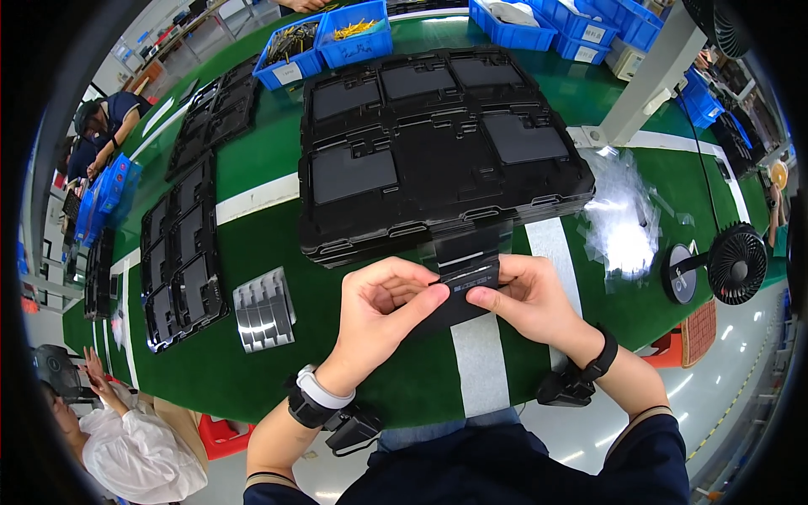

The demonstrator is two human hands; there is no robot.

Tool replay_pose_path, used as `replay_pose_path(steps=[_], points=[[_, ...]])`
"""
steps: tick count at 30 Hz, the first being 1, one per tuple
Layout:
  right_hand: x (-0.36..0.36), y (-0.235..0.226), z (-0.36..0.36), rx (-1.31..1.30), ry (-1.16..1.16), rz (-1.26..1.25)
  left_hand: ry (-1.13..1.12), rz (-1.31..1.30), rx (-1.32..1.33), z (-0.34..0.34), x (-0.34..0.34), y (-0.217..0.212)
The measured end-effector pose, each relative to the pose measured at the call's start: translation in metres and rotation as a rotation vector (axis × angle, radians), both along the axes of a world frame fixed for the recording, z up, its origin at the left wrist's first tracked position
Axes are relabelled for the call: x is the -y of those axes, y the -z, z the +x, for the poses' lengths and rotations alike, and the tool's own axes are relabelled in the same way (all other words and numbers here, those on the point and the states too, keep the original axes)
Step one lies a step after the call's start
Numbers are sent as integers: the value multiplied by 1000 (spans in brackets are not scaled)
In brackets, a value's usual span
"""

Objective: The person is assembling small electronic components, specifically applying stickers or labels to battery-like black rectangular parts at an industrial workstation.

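Between both hands, in front of the tray stack, is a thin black rectangular panel (461,313) with a glossy dark strip (470,263) standing up from its far edge. My left hand (377,307) pinches the panel's left side between thumb and fingers. On the other side, my right hand (532,303) has its thumb on the near face and its fingers curled behind, partly hidden. Just beyond lies a stack of black plastic trays (438,172) with dark grey flat panels (353,175) in several compartments.
A sheet of silver-striped strips (264,310) lies left, near more black trays (181,252). Right are a pile of clear film pieces (623,215), a small black fan (736,263) and a metal post (652,80). Blue bins (358,42) stand behind. Other people sit at left.
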State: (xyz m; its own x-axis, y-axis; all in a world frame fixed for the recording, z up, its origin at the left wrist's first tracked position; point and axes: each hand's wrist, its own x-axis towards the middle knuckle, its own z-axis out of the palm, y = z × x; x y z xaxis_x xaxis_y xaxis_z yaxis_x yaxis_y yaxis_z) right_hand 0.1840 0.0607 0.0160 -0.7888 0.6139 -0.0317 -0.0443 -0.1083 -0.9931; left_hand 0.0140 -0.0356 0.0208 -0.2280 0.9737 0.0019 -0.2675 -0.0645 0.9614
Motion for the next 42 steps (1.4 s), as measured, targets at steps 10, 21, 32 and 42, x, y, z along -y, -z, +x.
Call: replay_pose_path(steps=[10,21,32,42], points=[[5,-1,2,32,100,313,-184,268,-405,8,-1,7],[-4,0,2,-23,-123,-61,118,-79,48,-14,-1,-9],[-1,7,0,-21,9,-2,40,10,-85,0,-3,-9],[-6,3,4,-173,197,18,-61,33,-294,-6,-3,-4]])
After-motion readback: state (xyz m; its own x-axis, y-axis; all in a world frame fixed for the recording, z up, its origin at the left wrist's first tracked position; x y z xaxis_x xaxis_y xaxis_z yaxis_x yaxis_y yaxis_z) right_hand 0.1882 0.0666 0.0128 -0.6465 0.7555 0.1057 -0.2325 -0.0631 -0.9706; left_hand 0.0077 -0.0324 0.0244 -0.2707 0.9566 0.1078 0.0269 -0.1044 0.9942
